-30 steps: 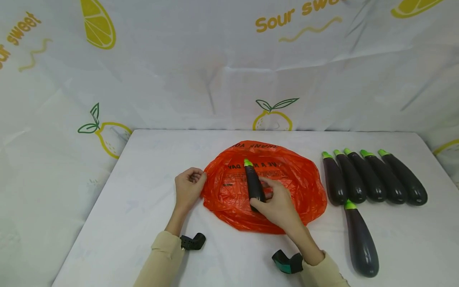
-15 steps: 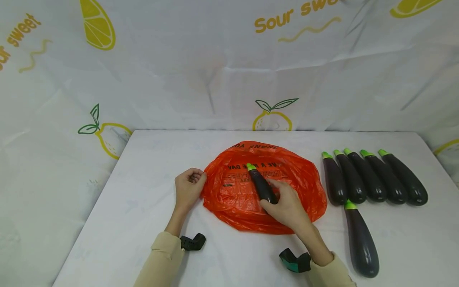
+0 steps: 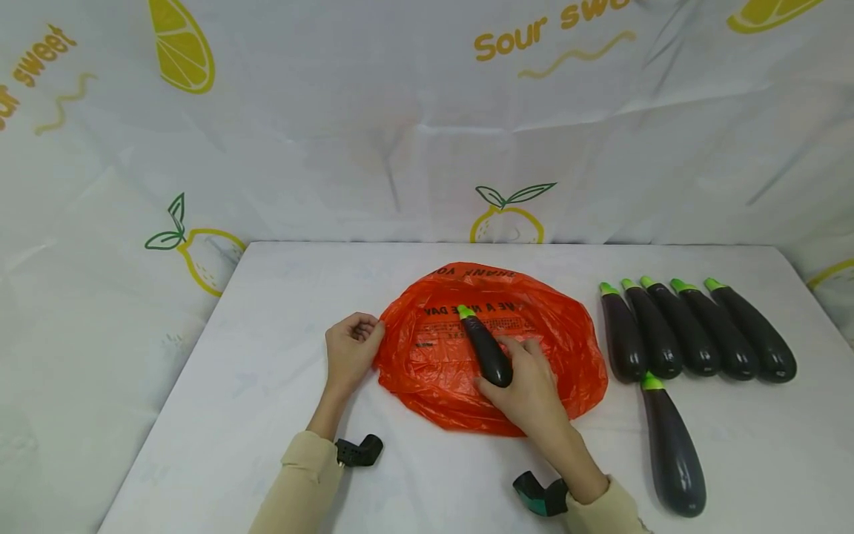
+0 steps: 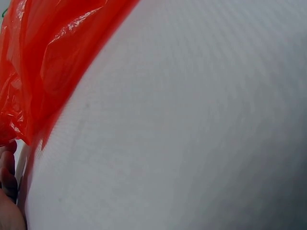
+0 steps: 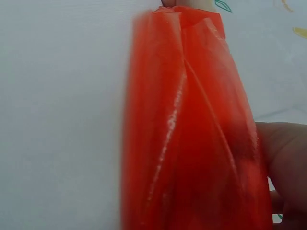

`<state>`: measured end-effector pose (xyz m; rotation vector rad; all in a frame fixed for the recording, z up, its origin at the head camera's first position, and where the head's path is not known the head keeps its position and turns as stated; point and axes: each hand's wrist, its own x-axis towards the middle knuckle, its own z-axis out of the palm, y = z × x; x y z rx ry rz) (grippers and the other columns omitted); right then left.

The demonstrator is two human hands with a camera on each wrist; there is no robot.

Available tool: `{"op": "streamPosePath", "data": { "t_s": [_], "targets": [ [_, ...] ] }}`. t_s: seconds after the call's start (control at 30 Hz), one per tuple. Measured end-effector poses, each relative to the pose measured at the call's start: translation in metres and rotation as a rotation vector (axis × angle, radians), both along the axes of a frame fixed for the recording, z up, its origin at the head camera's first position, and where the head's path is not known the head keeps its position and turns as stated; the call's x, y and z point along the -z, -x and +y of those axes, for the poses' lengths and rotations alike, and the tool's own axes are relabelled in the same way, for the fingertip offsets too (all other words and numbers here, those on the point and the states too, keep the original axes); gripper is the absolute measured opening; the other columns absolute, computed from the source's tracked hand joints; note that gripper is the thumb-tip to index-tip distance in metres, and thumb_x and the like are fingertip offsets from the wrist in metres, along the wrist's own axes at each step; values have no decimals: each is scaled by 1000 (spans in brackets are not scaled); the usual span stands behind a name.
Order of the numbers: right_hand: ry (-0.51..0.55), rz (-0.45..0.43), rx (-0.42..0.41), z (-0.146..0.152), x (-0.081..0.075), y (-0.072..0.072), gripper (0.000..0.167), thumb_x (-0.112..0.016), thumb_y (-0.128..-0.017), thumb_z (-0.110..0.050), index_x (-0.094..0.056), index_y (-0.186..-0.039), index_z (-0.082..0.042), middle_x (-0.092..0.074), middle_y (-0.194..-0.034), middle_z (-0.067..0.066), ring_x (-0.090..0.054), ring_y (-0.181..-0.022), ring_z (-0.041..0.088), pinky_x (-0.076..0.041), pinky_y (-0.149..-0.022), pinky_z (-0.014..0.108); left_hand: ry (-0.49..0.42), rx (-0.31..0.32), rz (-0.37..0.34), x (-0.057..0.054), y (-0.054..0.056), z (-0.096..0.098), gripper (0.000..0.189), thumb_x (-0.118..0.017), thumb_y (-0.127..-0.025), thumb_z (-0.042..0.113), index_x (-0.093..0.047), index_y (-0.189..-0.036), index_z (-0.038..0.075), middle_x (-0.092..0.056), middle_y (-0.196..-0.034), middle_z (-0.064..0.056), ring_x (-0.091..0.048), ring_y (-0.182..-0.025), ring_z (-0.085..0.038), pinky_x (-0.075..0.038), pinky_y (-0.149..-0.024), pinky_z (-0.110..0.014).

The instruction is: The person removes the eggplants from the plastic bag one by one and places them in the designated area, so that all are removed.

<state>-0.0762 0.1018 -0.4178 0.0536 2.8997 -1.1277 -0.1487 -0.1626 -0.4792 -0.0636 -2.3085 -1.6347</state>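
Observation:
A red plastic bag point(image 3: 427, 404) with dark printing lies spread on the table, its mouth wide. My left hand point(image 3: 350, 348) pinches the bag's left rim, fingers curled. Inside the bag lies a dark eggplant point(image 3: 488, 352) with a green stem end, tilted to the upper left. Around its lower end my right hand point(image 3: 530, 386) has thumb and fingers spread, and the eggplant's rounded end shows between them. In the right wrist view the bag's side point(image 5: 192, 134) hides the eggplant, with part of the right hand point(image 5: 288, 163) at the edge.
A row of several eggplants point(image 3: 694, 330) lies to the right of the bag. One more eggplant point(image 3: 674, 452) lies in front of that row. The white table point(image 3: 267, 356) meets a lemon-print cloth backdrop point(image 3: 333, 148) at the back.
The eggplant's lower end swung right and its stem shifted slightly down. My right hand moved right, then back left, and its fingers loosened from the eggplant. My left hand stayed put.

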Motion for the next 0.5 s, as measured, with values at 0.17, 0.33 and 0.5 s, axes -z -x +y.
{"op": "streamPosePath", "data": {
  "t_s": [0.17,0.33,0.5],
  "targets": [
    [31,37,18,1,-1,-2,63,-81,-77,-13,-60,-135,2,-60,-114,21,-59,-97,32,-61,-76,45,7,-4,-6,1,0,-1,8,-70,-89,3,-71,-81,1,-61,-68,-12,-49,-61,-9,-42,-57,-16],
    [33,57,18,3,-4,-6,60,-81,-77,-16,-63,-133,-2,-62,-114,18,-60,-95,30,-60,-77,43,5,-10,-17,0,0,0,9,-70,-89,3,-71,-81,1,-61,-68,-12,-50,-60,-9,-42,-57,-15],
    [43,76,18,9,-10,-14,57,-80,-79,-17,-64,-132,-3,-65,-115,17,-61,-96,29,-57,-75,39,9,-9,-13,-1,0,0,9,-69,-89,3,-70,-81,1,-61,-68,-11,-49,-60,-8,-42,-57,-15]
  ]
}}
